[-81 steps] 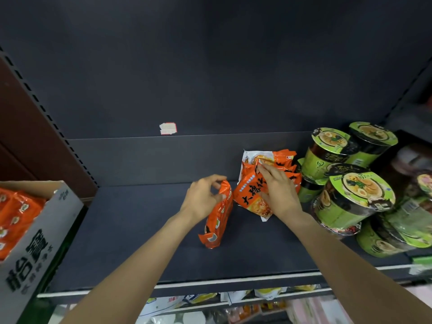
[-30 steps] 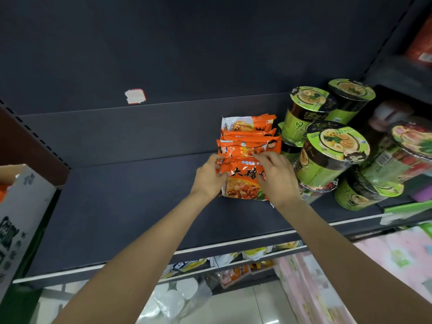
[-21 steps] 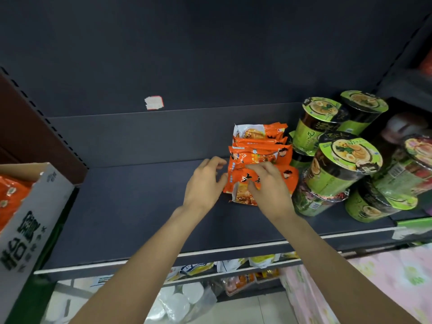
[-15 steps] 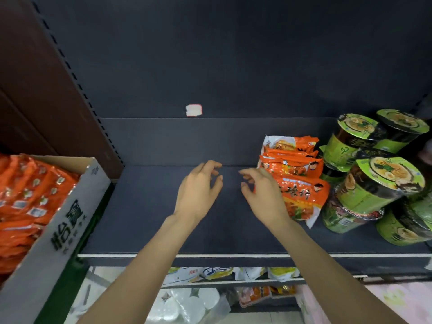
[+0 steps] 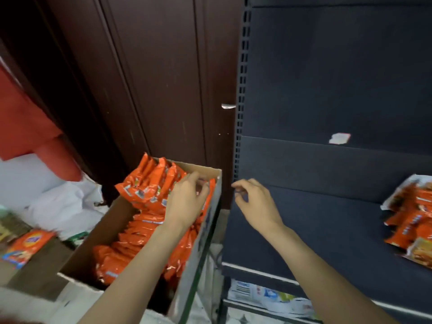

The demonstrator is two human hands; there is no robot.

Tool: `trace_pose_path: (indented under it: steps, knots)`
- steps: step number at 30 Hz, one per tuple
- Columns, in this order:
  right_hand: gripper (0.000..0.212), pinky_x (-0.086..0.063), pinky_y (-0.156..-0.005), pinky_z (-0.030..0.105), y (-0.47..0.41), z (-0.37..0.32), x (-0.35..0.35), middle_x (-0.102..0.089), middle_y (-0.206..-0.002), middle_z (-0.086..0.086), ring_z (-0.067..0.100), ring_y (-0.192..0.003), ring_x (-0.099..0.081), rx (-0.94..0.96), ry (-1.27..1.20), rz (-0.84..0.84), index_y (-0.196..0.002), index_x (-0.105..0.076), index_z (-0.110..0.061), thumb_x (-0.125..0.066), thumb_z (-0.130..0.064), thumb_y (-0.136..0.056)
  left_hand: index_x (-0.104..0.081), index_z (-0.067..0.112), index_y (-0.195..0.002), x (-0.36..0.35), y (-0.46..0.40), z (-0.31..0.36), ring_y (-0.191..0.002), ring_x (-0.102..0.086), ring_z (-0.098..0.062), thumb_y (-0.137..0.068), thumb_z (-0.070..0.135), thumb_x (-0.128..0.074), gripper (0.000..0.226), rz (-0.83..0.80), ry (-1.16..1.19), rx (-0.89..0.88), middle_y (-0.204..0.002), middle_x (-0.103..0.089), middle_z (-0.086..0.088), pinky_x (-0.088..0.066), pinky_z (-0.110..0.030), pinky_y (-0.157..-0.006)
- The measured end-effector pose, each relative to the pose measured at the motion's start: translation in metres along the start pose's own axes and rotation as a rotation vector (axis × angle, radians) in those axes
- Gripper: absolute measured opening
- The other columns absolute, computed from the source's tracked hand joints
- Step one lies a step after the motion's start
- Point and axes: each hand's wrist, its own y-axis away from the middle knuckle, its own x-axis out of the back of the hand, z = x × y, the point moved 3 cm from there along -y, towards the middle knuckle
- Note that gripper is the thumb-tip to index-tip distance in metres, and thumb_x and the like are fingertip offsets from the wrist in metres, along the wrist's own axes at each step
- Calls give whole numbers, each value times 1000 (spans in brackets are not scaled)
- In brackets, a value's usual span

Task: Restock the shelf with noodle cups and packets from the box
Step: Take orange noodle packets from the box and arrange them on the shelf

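At the far left, a loose orange pack (image 5: 25, 245) lies on a low surface outside the box, blurred and not part of the reach. Next comes the cardboard box (image 5: 198, 239), open at the top and standing just left of the shelf's upright. It is packed with orange noodle packets (image 5: 145, 183) standing on edge in rows, the back row rising above the box's far rim.

The left hand (image 5: 187, 199) is over the box's far right corner, fingers bent down onto the tops of the packets there. Whether it has yet closed on one is hard to say; the fingertips are motion-blurred and touch the wrappers without a clear pinch.

The right hand (image 5: 254, 202) hovers in the air at the shelf's left edge, beside the perforated upright, fingers loosely curled and holding nothing.

The shelf (image 5: 315, 218) is bare along its left and middle stretch. At its right edge a stack of placed packets (image 5: 411, 220) lies flat, partly cut off by the frame. No cups are in view.

The step in hand looks like the pick: fetching another batch from the box. The next move probably calls for the left hand to close round a few packets, likely with the right joining to steady them, then carry them to the bare stretch beside the stack.
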Motion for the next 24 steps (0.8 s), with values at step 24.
trace_pose_path:
  steps: [24]
  knots:
    - [68, -40, -105, 42, -58, -67, -212, -33, -139, 6, 24, -130, -38, -294, 49, -194, -139, -34, -23, -70, -25, -82, -46, 27, -134, 48, -36, -208, -129, -30, -20, -81, 35, -69, 58, -282, -285, 34, -139, -39, 2, -29, -37, -106]
